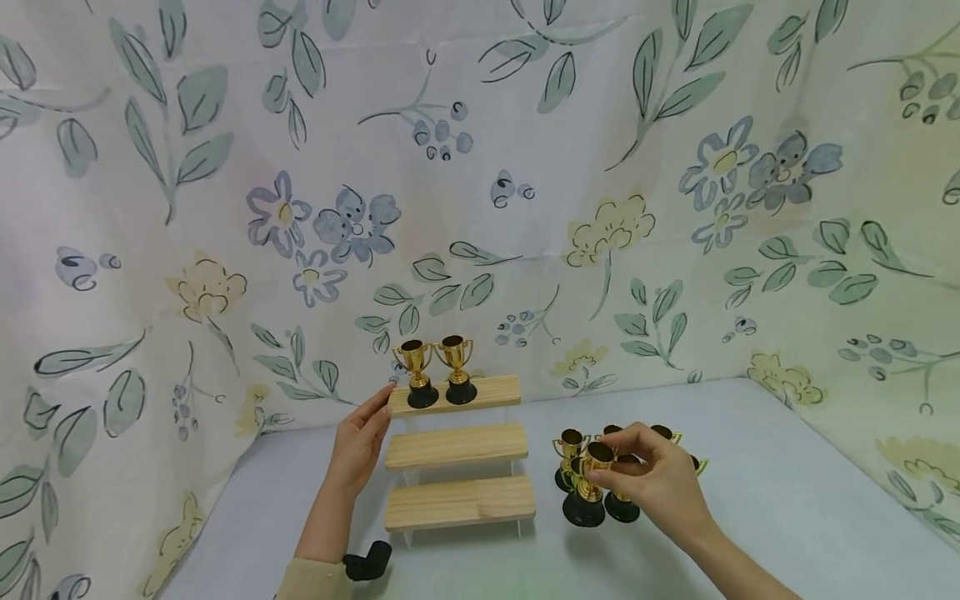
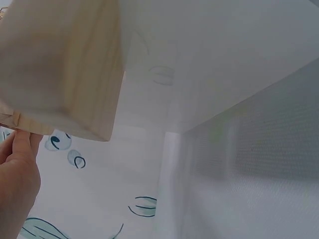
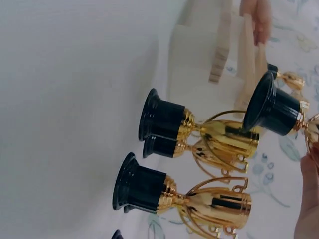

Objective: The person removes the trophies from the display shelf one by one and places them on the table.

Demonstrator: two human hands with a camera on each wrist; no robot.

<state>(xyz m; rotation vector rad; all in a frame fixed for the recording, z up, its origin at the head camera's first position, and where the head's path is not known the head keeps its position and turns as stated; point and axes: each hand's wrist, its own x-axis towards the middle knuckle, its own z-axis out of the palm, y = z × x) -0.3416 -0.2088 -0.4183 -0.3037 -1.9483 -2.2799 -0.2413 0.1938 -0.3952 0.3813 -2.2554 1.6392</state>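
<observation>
A three-tier stand with pale wooden boards (image 1: pixel 457 450) and clear supports stands in the middle. My left hand (image 1: pixel 360 442) grips the left end of its top board, fingertips at the board's edge. Two gold trophy cups with black bases, one (image 1: pixel 415 367) left of the other (image 1: pixel 455 367), stand upright on that top board. With thumb and fingers my right hand (image 1: pixel 660 483) pinches another gold trophy (image 3: pixel 279 109) by its cup, raised in front of several others. The right wrist view shows standing trophies (image 3: pixel 214 139) below it, partly overlapping one another.
The middle board (image 1: pixel 457 446) and bottom board (image 1: pixel 450 504) are below the top one. A black object (image 1: pixel 367 562) shows by the left sleeve (image 1: pixel 315 579). Flower-patterned cloth (image 1: pixel 480 167) hangs behind the white table surface (image 1: pixel 765 467).
</observation>
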